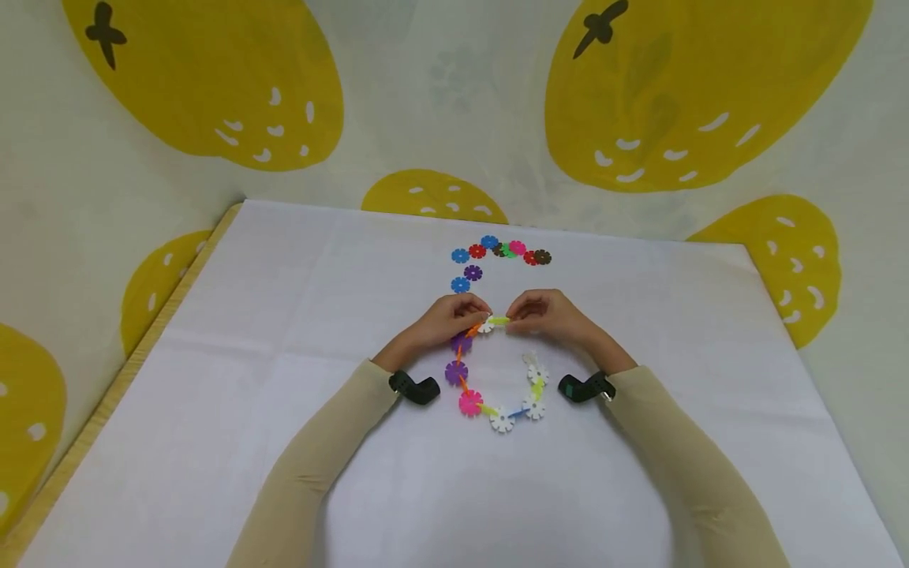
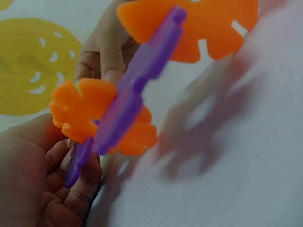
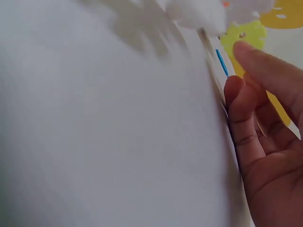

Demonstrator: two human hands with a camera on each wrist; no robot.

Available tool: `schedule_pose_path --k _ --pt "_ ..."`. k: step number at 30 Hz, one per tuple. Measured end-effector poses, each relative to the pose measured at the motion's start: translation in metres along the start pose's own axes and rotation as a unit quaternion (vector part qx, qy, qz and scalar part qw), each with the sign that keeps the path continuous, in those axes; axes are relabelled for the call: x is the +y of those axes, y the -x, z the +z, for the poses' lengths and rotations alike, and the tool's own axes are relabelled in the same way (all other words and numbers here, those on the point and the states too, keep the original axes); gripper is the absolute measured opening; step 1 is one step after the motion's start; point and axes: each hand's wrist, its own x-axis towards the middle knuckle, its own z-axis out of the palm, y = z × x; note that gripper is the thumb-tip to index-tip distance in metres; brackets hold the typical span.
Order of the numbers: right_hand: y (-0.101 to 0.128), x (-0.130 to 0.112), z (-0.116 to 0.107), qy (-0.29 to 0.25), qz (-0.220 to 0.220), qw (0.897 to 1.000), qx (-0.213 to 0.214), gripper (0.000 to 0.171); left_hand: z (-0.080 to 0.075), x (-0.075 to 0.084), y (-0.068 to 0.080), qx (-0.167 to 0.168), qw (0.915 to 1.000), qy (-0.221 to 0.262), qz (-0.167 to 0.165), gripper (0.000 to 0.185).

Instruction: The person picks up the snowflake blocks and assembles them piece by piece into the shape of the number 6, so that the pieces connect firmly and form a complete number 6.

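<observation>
A curved chain of interlocking plastic snowflake discs lies between the two hands, with purple discs (image 1: pixel 457 373), a pink disc (image 1: pixel 471 403) and white discs (image 1: pixel 502 420) among its links. At the chain's upper end my left hand (image 1: pixel 454 317) pinches a white disc (image 1: pixel 486 326). Orange discs (image 2: pixel 80 111) and a purple disc (image 2: pixel 123 104) hang close by its fingers in the left wrist view. Opposite it, my right hand (image 1: pixel 550 314) holds a yellow disc (image 3: pixel 246 35) by its edge between thumb and fingertips. That yellow disc meets the white one.
Loose discs lie beyond the hands on the white-covered table (image 1: pixel 213 379): blue (image 1: pixel 460 255), red (image 1: pixel 477 251), pink (image 1: pixel 518 248), brown (image 1: pixel 543 257) and purple (image 1: pixel 473 273) ones. Behind the table is a cloth with yellow fruit prints (image 1: pixel 433 193).
</observation>
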Motion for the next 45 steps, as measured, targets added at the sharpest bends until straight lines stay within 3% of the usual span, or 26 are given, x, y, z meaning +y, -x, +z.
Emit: schedule_pose_path --k 7,13,20,28,34,45 --pt "0.001 -0.002 -0.012 0.022 0.024 0.999 0.002 0.021 -0.001 -0.003 0.0 -0.001 0.9999 -0.001 0.013 0.023" --pt "-0.001 0.002 -0.02 0.03 0.057 0.996 0.061 0.025 -0.001 -0.007 0.0 -0.01 0.9996 0.005 0.025 0.025" --pt "-0.005 0.006 -0.028 0.002 0.055 0.991 0.126 0.03 -0.001 -0.007 -0.001 -0.012 0.9995 0.011 0.027 0.025" --pt "-0.014 0.011 -0.036 0.026 0.069 0.978 0.194 0.029 0.0 -0.006 -0.002 -0.013 0.9996 0.006 0.026 0.024" --pt "-0.025 0.013 -0.041 0.011 0.091 0.964 0.248 0.03 0.0 -0.004 -0.002 -0.009 0.9995 0.001 0.03 0.024" --pt "-0.043 0.026 -0.054 0.004 0.119 0.951 0.285 0.029 -0.001 -0.005 -0.001 -0.009 0.9993 -0.006 0.035 0.024"
